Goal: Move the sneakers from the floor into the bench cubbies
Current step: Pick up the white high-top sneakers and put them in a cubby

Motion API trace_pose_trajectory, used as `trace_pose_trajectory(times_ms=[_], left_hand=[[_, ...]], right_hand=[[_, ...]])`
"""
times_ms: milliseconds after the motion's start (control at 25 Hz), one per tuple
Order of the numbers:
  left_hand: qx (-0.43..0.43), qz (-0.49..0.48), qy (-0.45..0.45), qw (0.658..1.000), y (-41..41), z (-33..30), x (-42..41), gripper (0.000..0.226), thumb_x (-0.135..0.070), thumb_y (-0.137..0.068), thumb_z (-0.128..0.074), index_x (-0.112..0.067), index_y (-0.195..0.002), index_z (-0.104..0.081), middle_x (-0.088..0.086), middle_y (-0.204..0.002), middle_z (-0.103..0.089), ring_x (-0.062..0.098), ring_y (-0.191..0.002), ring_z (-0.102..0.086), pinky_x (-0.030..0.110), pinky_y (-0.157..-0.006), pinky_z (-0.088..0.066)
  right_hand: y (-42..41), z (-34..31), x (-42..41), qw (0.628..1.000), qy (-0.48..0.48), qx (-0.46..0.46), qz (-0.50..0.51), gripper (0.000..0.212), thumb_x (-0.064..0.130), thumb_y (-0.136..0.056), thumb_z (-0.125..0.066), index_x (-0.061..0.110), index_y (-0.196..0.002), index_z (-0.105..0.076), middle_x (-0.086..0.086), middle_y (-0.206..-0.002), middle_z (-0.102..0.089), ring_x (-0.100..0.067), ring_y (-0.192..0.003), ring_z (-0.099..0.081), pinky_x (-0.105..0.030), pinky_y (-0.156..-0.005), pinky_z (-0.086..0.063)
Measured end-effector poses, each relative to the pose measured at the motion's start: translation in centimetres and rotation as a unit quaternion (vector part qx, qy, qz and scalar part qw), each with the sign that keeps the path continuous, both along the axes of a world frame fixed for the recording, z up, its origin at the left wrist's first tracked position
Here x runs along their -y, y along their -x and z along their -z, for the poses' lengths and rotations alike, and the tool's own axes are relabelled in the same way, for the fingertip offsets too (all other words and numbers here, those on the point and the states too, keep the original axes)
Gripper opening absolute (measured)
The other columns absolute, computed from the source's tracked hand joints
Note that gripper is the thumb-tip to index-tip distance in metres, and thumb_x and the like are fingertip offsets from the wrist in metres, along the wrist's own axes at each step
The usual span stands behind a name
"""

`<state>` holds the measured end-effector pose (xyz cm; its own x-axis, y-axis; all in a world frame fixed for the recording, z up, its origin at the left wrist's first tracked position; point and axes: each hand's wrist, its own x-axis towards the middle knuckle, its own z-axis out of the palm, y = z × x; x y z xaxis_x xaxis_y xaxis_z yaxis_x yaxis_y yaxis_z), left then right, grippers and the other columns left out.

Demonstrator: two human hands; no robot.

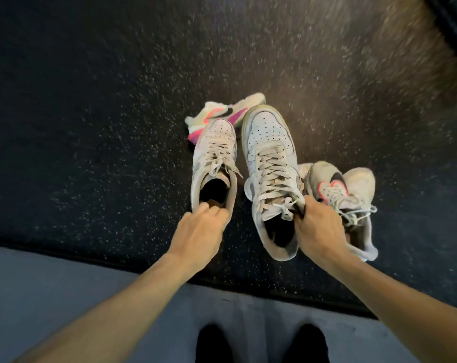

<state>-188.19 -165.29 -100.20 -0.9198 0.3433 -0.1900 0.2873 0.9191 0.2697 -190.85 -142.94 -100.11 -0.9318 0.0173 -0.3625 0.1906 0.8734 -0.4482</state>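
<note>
Two worn white sneakers point away from me over the dark speckled floor. My left hand grips the heel collar of the left white sneaker, fingers curled into its opening. My right hand pinches the tongue and laces of the larger right white sneaker, which looks lifted toward me. A white sneaker with pink and purple accents lies on its side beyond them. Another white sneaker with a black swoosh and pink trim sits to the right, partly behind my right hand. No bench is visible.
A grey floor strip runs along the near side, meeting the dark mat at a black edge. My two dark shoes stand on it at the bottom. A dark object fills the top right corner.
</note>
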Motion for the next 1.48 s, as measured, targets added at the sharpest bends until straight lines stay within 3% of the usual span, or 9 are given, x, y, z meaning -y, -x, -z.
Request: trace_pose_trajectory(times_ms=[280, 440, 640, 880, 1000, 1120, 1240, 1400, 1480], left_hand=[[-0.146, 0.009, -0.008, 0.989, 7.1, -22.0, 1.1, 0.029, -0.003, -0.066, -0.075, -0.018, -0.082, -0.057, -0.003, -0.077, -0.058, 0.02, -0.073, -0.054, 0.033, -0.052, -0.043], [-0.225, 0.029, -0.018, 0.974, 10.5, -39.0, 1.1, 0.03, -0.011, -0.063, -0.081, -0.02, -0.082, -0.06, -0.005, -0.079, -0.061, 0.017, -0.072, -0.056, 0.032, -0.052, -0.048], [-0.336, 0.032, -0.026, 0.941, 13.4, -58.5, 1.8, 0.031, -0.015, -0.066, -0.084, -0.019, -0.089, -0.064, -0.005, -0.082, -0.064, 0.013, -0.073, -0.059, 0.028, -0.055, -0.05], [-0.461, 0.029, -0.039, 0.886, 13.4, -77.4, 1.9, 0.03, -0.005, -0.068, -0.081, -0.017, -0.086, -0.061, -0.003, -0.08, -0.062, 0.019, -0.075, -0.059, 0.033, -0.054, -0.052], [-0.495, 0.038, -0.037, 0.867, 12.0, -84.3, 1.9, 0.03, -0.005, -0.065, -0.082, -0.018, -0.081, -0.06, -0.005, -0.076, -0.06, 0.017, -0.072, -0.056, 0.032, -0.054, -0.051], [-0.529, 0.045, -0.038, 0.847, 10.4, -89.6, 1.9, 0.029, -0.009, -0.063, -0.084, -0.018, -0.079, -0.063, -0.006, -0.075, -0.061, 0.016, -0.072, -0.058, 0.031, -0.055, -0.051], [-0.559, 0.062, -0.039, 0.826, 8.8, -92.9, 1.8, 0.022, -0.009, -0.07, -0.082, -0.015, -0.082, -0.064, -0.003, -0.078, -0.063, 0.02, -0.075, -0.059, 0.035, -0.057, -0.052], [-0.581, 0.08, -0.036, 0.809, 5.6, -96.0, 1.4, 0.016, -0.01, -0.075, -0.076, -0.013, -0.082, -0.062, 0.0, -0.078, -0.062, 0.023, -0.078, -0.058, 0.038, -0.059, -0.052], [-0.588, 0.093, -0.04, 0.802, 3.8, -96.9, 1.1, 0.014, -0.01, -0.077, -0.072, -0.013, -0.082, -0.06, 0.0, -0.078, -0.061, 0.023, -0.078, -0.056, 0.037, -0.06, -0.051]], right_hand=[[7.9, -21.8, 1.4, 0.992, 0.033, -0.112, 0.049, 0.015, 0.019, -0.093, -0.048, 0.011, -0.08, -0.049, -0.003, -0.073, -0.052, -0.029, -0.065, -0.045, -0.034, -0.06, -0.034], [12.4, -38.6, 1.4, 0.977, 0.05, -0.197, 0.063, 0.014, 0.018, -0.092, -0.05, 0.013, -0.079, -0.048, -0.014, -0.08, -0.064, -0.038, -0.073, -0.057, -0.035, -0.06, -0.035], [15.2, -59.3, 1.5, 0.948, 0.081, -0.298, 0.071, 0.014, 0.012, -0.091, -0.049, 0.014, -0.077, -0.052, -0.005, -0.069, -0.058, -0.028, -0.063, -0.054, -0.03, -0.059, -0.036], [14.5, -79.4, 1.5, 0.919, 0.058, -0.385, 0.063, 0.013, 0.011, -0.091, -0.047, 0.005, -0.088, -0.058, -0.014, -0.081, -0.064, -0.024, -0.062, -0.044, -0.03, -0.056, -0.03], [12.9, -86.4, 1.5, 0.902, 0.052, -0.423, 0.062, 0.012, 0.011, -0.092, -0.046, 0.01, -0.081, -0.051, -0.012, -0.077, -0.062, -0.025, -0.059, -0.047, -0.03, -0.051, -0.032], [11.1, -91.7, 1.2, 0.885, 0.05, -0.458, 0.066, 0.012, 0.013, -0.091, -0.046, 0.012, -0.08, -0.049, -0.011, -0.073, -0.059, -0.03, -0.063, -0.051, -0.031, -0.055, -0.035], [9.1, -95.0, 0.8, 0.873, 0.033, -0.48, 0.073, 0.014, 0.015, -0.093, -0.045, 0.009, -0.083, -0.052, -0.011, -0.073, -0.058, -0.032, -0.065, -0.054, -0.032, -0.055, -0.038], [5.5, -98.3, 0.2, 0.866, 0.018, -0.493, 0.085, 0.026, 0.016, -0.094, -0.045, 0.014, -0.068, -0.041, -0.005, -0.062, -0.05, -0.021, -0.053, -0.043, -0.028, -0.045, -0.025], [3.6, -99.5, -0.3, 0.863, 0.027, -0.499, 0.078, 0.026, 0.017, -0.093, -0.045, 0.014, -0.068, -0.044, -0.009, -0.062, -0.055, -0.021, -0.051, -0.047, -0.029, -0.044, -0.028]])
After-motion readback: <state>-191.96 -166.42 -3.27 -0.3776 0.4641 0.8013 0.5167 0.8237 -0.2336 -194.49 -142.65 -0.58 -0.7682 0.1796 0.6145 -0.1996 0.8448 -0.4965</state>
